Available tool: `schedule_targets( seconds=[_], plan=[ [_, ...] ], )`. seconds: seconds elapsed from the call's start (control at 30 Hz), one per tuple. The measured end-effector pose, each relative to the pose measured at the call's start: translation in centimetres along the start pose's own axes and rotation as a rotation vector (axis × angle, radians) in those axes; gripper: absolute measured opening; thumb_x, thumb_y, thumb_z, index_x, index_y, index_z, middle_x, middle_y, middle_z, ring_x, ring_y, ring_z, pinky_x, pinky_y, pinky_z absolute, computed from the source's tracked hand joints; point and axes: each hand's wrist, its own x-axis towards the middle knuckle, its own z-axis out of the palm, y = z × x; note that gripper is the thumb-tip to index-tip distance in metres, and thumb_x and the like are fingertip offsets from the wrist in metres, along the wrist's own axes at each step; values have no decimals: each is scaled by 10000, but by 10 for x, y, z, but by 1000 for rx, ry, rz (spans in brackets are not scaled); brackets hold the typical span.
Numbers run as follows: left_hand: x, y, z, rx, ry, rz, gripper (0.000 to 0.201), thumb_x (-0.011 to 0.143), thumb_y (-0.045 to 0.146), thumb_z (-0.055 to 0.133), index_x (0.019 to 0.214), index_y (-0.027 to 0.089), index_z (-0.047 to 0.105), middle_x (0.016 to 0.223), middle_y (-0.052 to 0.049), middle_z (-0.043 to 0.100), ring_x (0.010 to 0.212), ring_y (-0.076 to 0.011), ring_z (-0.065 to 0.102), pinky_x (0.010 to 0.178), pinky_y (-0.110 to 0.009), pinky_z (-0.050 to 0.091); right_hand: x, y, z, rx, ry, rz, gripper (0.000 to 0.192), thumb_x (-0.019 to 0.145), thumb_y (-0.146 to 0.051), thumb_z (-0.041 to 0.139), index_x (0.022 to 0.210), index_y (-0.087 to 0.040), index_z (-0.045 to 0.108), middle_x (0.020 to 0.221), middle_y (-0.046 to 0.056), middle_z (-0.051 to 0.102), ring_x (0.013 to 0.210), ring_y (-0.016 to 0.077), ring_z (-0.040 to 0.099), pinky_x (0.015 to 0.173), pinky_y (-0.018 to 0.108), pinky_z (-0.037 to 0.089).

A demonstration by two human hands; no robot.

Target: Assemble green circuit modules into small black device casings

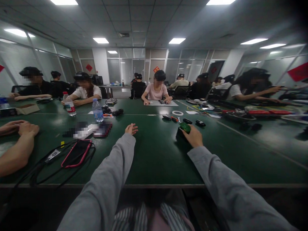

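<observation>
Green table below, a green object sits clasped in the right hand, the left hand spread.

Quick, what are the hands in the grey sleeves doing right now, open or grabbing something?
Left hand: open, nothing visible in it.
Right hand: closed on a small, shiny green object, material unclear.

The left sleeve and right sleeve are plain grey, long and loosely creased, each ending at the wrist and leaving the left hand and right hand uncovered, with grey-and-white striped cloth flanking dull pink cloth at the near side.
</observation>
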Motion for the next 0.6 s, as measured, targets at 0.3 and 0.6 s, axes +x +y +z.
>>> schedule_targets(
  seconds=[0.3, 0.6],
  plan=[
    [3, -2, -2, 4, -10, -3, 303, 931, 369, 435, 1081, 164, 600, 1067, -111, 680, 628, -101, 657, 560, -194, 448, 17, 142, -54, -224, 132, 314, 564, 818, -439, 551, 1282, -121, 507, 1114, 256, 580, 1013, 313, 564, 746, 402, 403],
    [7, -7, -4, 27, -27, 24, 285, 932, 353, 437, 1082, 165, 589, 1078, -110, 676, 629, -96, 652, 549, -186, 450, 13, 212, -74, -298, 169, 356, 650, 799, -467, 567, 1374, -187, 450, 1191, 239, 553, 1063, 333, 537, 778, 433, 389]
  ],
)
